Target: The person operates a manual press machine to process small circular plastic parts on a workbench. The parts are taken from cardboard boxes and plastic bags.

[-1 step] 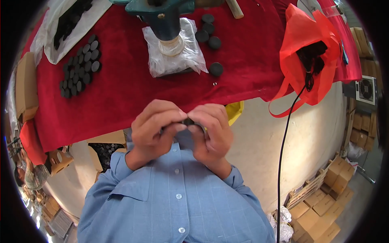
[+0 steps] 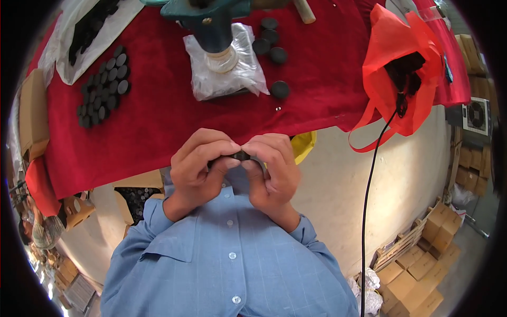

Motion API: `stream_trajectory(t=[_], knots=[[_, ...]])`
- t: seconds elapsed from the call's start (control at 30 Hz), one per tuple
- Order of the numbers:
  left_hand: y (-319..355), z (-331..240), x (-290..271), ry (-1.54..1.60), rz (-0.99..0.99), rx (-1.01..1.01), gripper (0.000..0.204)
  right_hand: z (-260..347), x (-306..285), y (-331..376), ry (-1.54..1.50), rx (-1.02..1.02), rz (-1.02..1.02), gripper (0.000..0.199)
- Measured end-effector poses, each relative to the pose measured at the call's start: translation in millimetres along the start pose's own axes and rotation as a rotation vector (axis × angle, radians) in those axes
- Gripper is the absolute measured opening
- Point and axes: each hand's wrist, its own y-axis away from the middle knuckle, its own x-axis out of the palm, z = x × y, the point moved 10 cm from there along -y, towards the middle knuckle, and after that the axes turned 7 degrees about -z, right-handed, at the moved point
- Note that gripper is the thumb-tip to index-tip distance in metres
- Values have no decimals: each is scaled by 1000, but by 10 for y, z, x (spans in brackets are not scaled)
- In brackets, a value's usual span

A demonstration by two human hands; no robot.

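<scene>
Left hand [image 2: 198,161] and right hand [image 2: 274,166] pinch a small black part [image 2: 241,155] between thumbs and fingertips, near the front edge of the red tablecloth [image 2: 148,127]. A cloth-covered span separates the grouped black discs [image 2: 113,74] from the clear plastic bag [image 2: 199,74].

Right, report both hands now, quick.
Left hand: closed, pinching one side of a small dark piece.
Right hand: closed, pinching the same piece's other side.
</scene>
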Motion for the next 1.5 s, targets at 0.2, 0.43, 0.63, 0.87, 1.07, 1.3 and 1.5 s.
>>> stream_trajectory(t=[0.2, 0.43, 0.63, 0.87, 1.07, 1.3, 1.5], knots=[[289, 766, 145, 869, -63, -721, 30, -401, -83, -184, -30, 237, 31, 29], [277, 928, 306, 1126, -143, -1072, 33, -933, -42, -473, 621, 19, 160, 42], [189, 1059, 415, 598, -42, -1007, 29, -761, -150, -382, 104, 164, 82, 45], [-248, 268, 275, 70, -2, -165, 29, -232, -233, -218, -76, -18, 10, 47], [-231, -135, 217, 85, 3, 133, 34, -122, -349, -242, -287, 87, -5, 35], [-205, -240, 190, 11, -55, 203, 31, 105, -303, -242, -104, -78, -34, 24], [-156, -13, 193, 24, -99, 14, 20, -33, -186, -132, -51, 27, -113, 22]])
